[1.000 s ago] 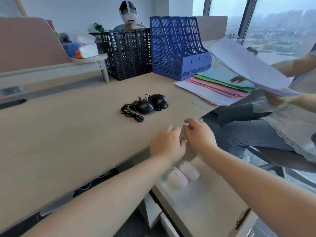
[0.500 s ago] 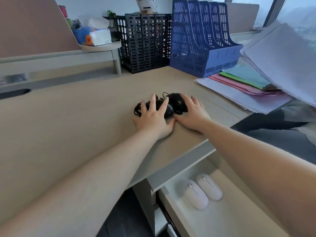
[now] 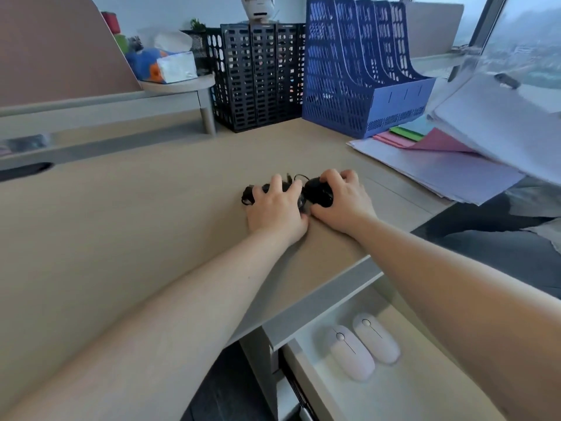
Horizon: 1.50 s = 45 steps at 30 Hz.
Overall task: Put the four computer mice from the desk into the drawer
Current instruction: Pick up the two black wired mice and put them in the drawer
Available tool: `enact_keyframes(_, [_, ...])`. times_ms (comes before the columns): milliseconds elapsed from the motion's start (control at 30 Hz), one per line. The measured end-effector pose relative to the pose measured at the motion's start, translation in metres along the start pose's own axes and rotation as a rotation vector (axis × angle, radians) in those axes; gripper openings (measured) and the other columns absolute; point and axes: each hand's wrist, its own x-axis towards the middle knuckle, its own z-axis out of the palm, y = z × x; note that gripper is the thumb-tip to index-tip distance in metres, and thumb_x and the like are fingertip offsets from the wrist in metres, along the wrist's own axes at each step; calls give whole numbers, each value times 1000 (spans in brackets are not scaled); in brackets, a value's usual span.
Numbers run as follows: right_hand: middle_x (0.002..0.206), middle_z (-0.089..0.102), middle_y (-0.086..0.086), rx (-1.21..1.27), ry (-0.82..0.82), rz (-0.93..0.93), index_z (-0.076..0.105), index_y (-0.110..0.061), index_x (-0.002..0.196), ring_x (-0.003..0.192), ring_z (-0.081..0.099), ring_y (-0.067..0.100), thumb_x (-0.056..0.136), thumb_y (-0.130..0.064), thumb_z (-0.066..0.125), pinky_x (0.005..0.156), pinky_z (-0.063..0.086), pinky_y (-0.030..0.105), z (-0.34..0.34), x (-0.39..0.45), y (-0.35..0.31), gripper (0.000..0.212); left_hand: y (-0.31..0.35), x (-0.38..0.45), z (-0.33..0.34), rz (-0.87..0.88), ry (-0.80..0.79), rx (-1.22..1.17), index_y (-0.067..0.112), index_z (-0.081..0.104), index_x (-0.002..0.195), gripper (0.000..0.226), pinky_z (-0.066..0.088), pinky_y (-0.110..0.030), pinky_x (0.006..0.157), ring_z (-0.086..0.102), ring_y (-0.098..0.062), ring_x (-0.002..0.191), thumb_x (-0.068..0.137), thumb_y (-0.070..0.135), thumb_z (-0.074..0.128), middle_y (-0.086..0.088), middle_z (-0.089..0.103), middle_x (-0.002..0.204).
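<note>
Both hands rest on the desk [image 3: 121, 238], each laid over one black wired mouse. The left hand [image 3: 277, 208] covers the left black mouse [image 3: 300, 199] almost wholly, fingers curled down over its top and sides; only a dark edge shows between the fingers and at the thumb side. A bundled black cable [image 3: 248, 196] pokes out just left of that hand. The right hand [image 3: 344, 197] wraps the right black mouse [image 3: 318, 191] from the right, fingertips hooked over its far edge and thumb beneath its near edge, so the mouse's left half stays exposed. The two mice lie side by side, touching or nearly so; which cannot be told. Both mice still appear to sit on the desktop.

Below the desk edge the open drawer [image 3: 409, 399] holds two pale pink mice, the nearer one [image 3: 350, 354] and the farther one [image 3: 378, 338], lying parallel and just beside each other near the drawer's front left corner.

At the back stand a black mesh file rack [image 3: 258, 77] and a blue file rack [image 3: 358, 74]; coloured paper folders [image 3: 425, 159] lie at right.
</note>
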Motion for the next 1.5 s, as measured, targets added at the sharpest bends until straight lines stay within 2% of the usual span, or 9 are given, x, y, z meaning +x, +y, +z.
enact_keyframes(100, [125, 42, 12, -79, -13, 44, 45, -35, 127, 113, 47, 38, 73, -44, 61, 96, 46, 44, -3, -16, -3, 57, 5, -14, -8, -1, -9, 7, 26, 48, 122, 40, 40, -40, 74, 39, -37, 111, 83, 24, 54, -6, 37, 129])
enact_keyframes(233, [122, 44, 14, -191, -93, 110, 46, -33, 127, 113, 46, 39, 74, -45, 59, 93, 47, 43, -21, -40, -7, 56, 12, -43, -15, 27, -39, -15, 25, 47, 126, 43, 43, -42, 83, 37, -38, 115, 83, 19, 54, -6, 36, 133])
enact_keyframes(333, [120, 45, 15, -223, -176, 118, 44, -31, 129, 112, 48, 39, 75, -45, 60, 87, 50, 42, -40, -65, -5, 58, 20, -72, -19, 67, -36, -21, 25, 49, 126, 43, 44, -41, 83, 36, -36, 117, 84, 23, 56, -5, 38, 132])
enact_keyframes(567, [110, 52, 11, -83, -163, 114, 50, -37, 127, 99, 58, 33, 75, -42, 62, 84, 53, 38, -77, -143, 12, 54, 63, -137, -30, 190, -77, -2, 26, 51, 120, 40, 43, -38, 80, 39, -31, 113, 82, 26, 61, -3, 41, 127])
enact_keyframes(733, [105, 64, 4, 57, -140, 160, 58, -34, 123, 104, 58, 24, 74, -31, 63, 84, 49, 32, -92, -190, 37, 49, 86, -174, -28, 271, -54, 30, 29, 51, 122, 46, 44, -39, 78, 41, -31, 113, 78, 29, 63, -4, 43, 124])
enact_keyframes(833, [106, 70, 3, 67, -175, 218, 63, -28, 116, 97, 64, 24, 75, -29, 65, 85, 54, 35, -90, -215, 56, 42, 98, -196, -18, 343, -57, 57, 28, 51, 121, 45, 37, -38, 78, 42, -31, 115, 78, 33, 61, -5, 46, 122])
enact_keyframes(933, [99, 72, 6, 57, -235, 261, 66, -24, 107, 88, 66, 25, 72, -32, 67, 81, 58, 39, -84, -236, 74, 36, 106, -215, 2, 373, -141, 72, 27, 49, 125, 46, 37, -39, 84, 41, -31, 118, 81, 34, 59, -6, 46, 124])
enact_keyframes(1233, [107, 71, 6, 25, -364, 322, 65, -19, 111, 102, 62, 25, 73, -27, 65, 84, 52, 33, -59, -266, 119, 39, 120, -240, 69, 346, -303, 118, 29, 51, 125, 45, 37, -46, 91, 39, -29, 123, 82, 31, 62, -6, 47, 128])
enact_keyframes(1500, [113, 66, 11, 31, -457, 352, 62, -18, 118, 112, 54, 29, 76, -28, 64, 93, 50, 37, -28, -267, 138, 43, 120, -244, 102, 334, -377, 116, 26, 52, 121, 37, 37, -47, 92, 43, -30, 119, 85, 29, 58, -7, 48, 124])
